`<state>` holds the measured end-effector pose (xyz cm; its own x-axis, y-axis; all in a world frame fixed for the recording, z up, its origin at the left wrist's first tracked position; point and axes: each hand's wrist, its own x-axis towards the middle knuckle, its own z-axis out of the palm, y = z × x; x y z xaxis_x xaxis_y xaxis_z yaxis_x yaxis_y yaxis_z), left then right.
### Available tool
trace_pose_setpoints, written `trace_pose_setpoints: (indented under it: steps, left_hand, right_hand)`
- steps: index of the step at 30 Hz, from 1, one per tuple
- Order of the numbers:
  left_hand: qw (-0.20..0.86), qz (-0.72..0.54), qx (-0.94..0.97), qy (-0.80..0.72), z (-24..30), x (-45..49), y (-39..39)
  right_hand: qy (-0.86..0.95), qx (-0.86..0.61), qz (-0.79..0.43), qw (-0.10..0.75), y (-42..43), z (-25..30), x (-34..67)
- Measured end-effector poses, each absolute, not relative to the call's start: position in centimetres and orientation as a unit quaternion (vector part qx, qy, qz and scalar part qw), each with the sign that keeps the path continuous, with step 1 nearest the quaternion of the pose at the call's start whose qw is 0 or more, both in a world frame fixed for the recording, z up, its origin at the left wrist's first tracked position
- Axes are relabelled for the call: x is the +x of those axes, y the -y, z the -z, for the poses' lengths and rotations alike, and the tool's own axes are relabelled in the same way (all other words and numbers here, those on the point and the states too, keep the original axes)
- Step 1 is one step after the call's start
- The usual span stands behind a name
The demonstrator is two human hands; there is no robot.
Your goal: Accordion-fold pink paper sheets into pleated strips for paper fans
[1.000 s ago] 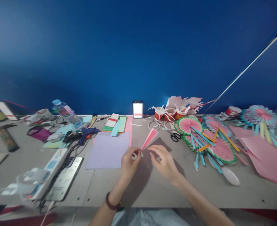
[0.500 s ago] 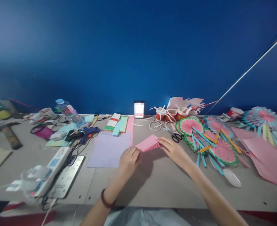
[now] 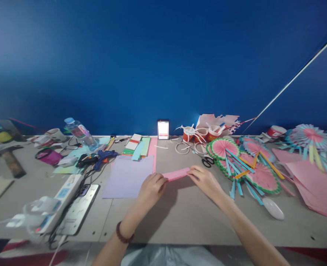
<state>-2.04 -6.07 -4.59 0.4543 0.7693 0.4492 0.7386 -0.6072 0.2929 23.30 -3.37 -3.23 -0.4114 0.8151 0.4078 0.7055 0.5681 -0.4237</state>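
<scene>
A narrow strip of folded pink paper [image 3: 177, 174] is stretched between my two hands above the middle of the table. My left hand [image 3: 152, 188], with a dark bead bracelet at its wrist, pinches the left end. The right end is pinched by my right hand [image 3: 204, 179]. Fingers cover both ends of the paper. Left of my hands a lilac sheet [image 3: 128, 175] lies flat on the table. Black-handled scissors [image 3: 208, 162] rest just beyond my right hand.
Pleated watermelon-coloured paper fans [image 3: 226, 148] and a white computer mouse [image 3: 273, 208] lie to the right, with pink sheets [image 3: 316, 181] farther out. On the left are a power strip [image 3: 60, 203], a phone [image 3: 80, 208], a blue glue gun [image 3: 104, 159] and a bottle [image 3: 80, 131]. A lit screen [image 3: 163, 130] stands at the back.
The pink folded paper has turned from showing a broad face with layered edges to a narrow strip. My right hand has come slightly lower; both hands still hold the ends.
</scene>
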Motion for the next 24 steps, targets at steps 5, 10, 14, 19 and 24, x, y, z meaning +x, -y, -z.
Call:
trace_pose_setpoints:
  steps: [5, 10, 14, 19, 24]
  left_hand:
    - [0.059, -0.242, 0.861, -0.443, 3.9, -2.0, 6.2]
    - [0.075, -0.273, 0.846, -0.451, 4.0, -2.1, 6.3]
    - [0.066, -0.297, 0.837, -0.455, 4.3, -2.1, 6.0]
    - [-0.025, -0.285, 0.847, -0.448, 4.2, -2.2, 5.4]
    - [-0.151, -0.301, 0.842, -0.422, 4.9, -2.6, 4.2]
  right_hand:
    - [0.832, -0.463, -0.088, 0.294, 3.6, 2.8, 23.4]
    - [0.827, -0.464, -0.099, 0.301, 3.8, 2.6, 23.3]
    - [0.832, -0.465, -0.079, 0.293, 3.8, 2.8, 23.2]
    - [0.849, -0.436, -0.090, 0.284, 3.2, 3.2, 23.2]
    - [0.866, -0.420, -0.043, 0.268, 2.2, 3.6, 23.0]
